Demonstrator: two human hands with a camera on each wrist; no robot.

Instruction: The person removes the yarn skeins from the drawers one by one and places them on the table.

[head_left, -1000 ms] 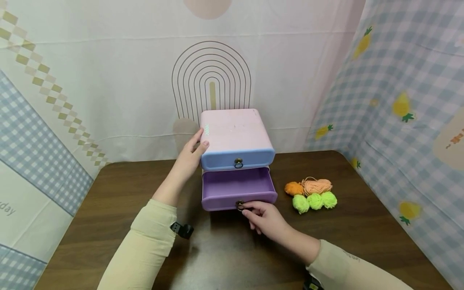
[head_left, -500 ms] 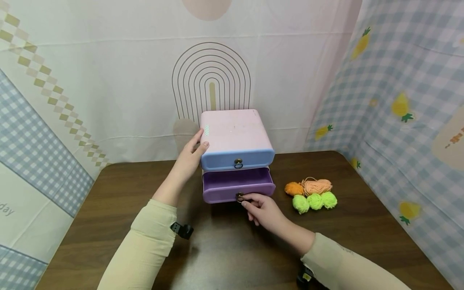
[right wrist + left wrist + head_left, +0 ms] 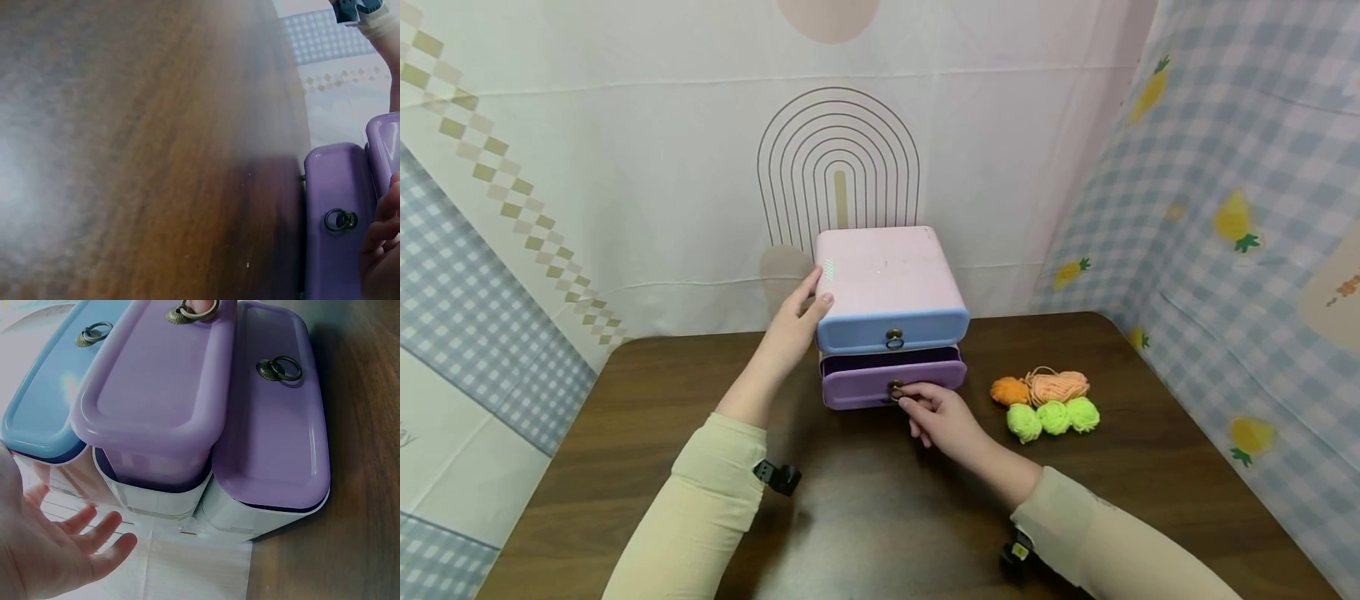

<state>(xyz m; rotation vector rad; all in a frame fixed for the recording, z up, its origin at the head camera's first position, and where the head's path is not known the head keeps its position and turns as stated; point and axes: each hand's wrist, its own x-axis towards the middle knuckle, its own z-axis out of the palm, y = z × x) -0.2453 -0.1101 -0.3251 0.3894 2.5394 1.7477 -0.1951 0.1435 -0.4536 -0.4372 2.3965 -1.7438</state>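
Observation:
A small drawer cabinet [image 3: 883, 267] with a pink top stands on the table near the back wall. Its blue top drawer [image 3: 853, 335] is closed. Below that, a purple middle drawer [image 3: 856, 388] sticks out a little, a narrow gap showing above its front. My right hand [image 3: 949, 423] pinches the brass ring handle [image 3: 895, 393] of this drawer between thumb and fingers. My left hand [image 3: 790, 327] rests with extended fingers against the cabinet's upper left side. In the left wrist view, a second purple drawer [image 3: 275, 425] lies closed at the bottom, its ring hanging free.
Right of the cabinet on the brown wooden table [image 3: 700, 467] lie an orange yarn ball [image 3: 1009, 391], a peach yarn skein [image 3: 1057, 387] and three lime-green yarn balls [image 3: 1054, 418]. Fabric backdrops [image 3: 685, 192] rise behind the table and along its sides.
The purple middle drawer has slid back into the cabinet, from well pulled out to slightly out, my right hand moving in with its ring. My left hand has stayed in place.

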